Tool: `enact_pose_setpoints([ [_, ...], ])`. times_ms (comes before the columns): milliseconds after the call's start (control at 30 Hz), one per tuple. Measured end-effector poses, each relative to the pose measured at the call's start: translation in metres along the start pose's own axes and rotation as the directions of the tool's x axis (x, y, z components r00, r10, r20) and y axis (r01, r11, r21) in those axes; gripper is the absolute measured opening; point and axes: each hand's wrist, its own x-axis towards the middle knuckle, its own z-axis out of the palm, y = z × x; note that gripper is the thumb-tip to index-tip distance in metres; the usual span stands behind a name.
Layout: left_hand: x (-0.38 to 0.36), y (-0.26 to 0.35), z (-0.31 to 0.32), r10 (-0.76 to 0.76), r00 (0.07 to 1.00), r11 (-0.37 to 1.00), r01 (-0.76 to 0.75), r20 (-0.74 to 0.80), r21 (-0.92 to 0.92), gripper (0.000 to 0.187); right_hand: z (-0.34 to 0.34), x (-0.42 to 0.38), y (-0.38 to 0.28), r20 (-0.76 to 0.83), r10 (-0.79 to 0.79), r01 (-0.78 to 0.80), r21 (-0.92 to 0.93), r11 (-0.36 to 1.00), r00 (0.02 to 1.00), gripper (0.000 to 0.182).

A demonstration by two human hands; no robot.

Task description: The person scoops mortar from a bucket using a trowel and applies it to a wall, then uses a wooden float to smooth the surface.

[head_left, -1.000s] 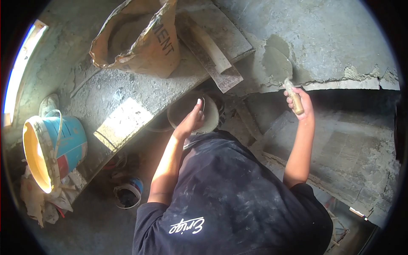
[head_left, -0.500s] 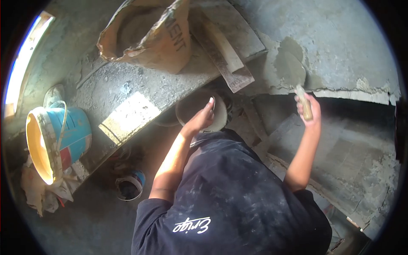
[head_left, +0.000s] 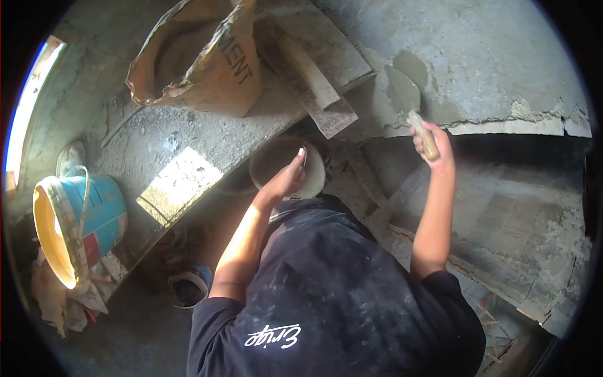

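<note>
Plastering in progress on the concrete slab [head_left: 502, 56]. The right hand [head_left: 433, 146] is closed around the wooden handle of a trowel [head_left: 405, 94], whose blade lies flat on the slab close to its broken front edge. A small patch of wet mortar [head_left: 414, 66] sits just beyond the blade; the rest of the slab face looks dry and rough, and the cracked edge to the right is unfilled, so I judge the work early. The left hand [head_left: 286, 179] grips the rim of a round mortar pan [head_left: 276, 160] below the ledge; grey mix lines its inside. An open cement bag [head_left: 201, 56] stands on the ledge, its contents in shadow. A blue bucket [head_left: 78, 220] at the far left shows a yellow interior; contents cannot be told
</note>
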Motion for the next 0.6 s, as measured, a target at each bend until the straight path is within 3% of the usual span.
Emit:
enact_pose_setpoints([
  [133, -0.001, 0.003, 0.002, -0.035, 0.999, 0.999, 0.035, 0.006, -0.009, 0.071, -0.029, 0.007, -0.006, -0.067, -0.015, 0.017, 0.031, 0.999, 0.998, 0.041],
  [200, -0.001, -0.001, 0.001, 0.027, 0.999, 1.0, -0.027, 0.017, -0.015, 0.07, -0.025, -0.013, -0.013, -0.107, -0.055, 0.053, -0.022, 0.998, 0.993, 0.038],
  [267, -0.006, -0.004, 0.001, 0.037, 0.999, 0.998, -0.038, -0.008, -0.043, 0.07, -0.025, -0.039, -0.011, -0.055, -0.072, 0.076, 0.065, 0.995, 0.996, 0.038],
  [367, -0.007, -0.011, -0.006, 0.047, 0.999, 0.996, -0.047, 0.008, -0.072, 0.07, 0.001, -0.055, -0.009, -0.157, -0.062, 0.057, -0.039, 0.998, 0.986, 0.039],
  [500, -0.003, -0.006, -0.01, 0.005, 1.0, 0.999, -0.005, -0.009, -0.036, 0.069, 0.01, -0.031, -0.013, -0.089, -0.029, 0.019, -0.107, 0.994, 0.996, 0.037],
  [600, -0.002, 0.002, -0.011, -0.034, 0.999, 0.999, 0.033, -0.024, -0.025, 0.069, -0.011, -0.003, -0.015, -0.17, -0.025, 0.001, -0.143, 0.99, 0.985, 0.036],
])
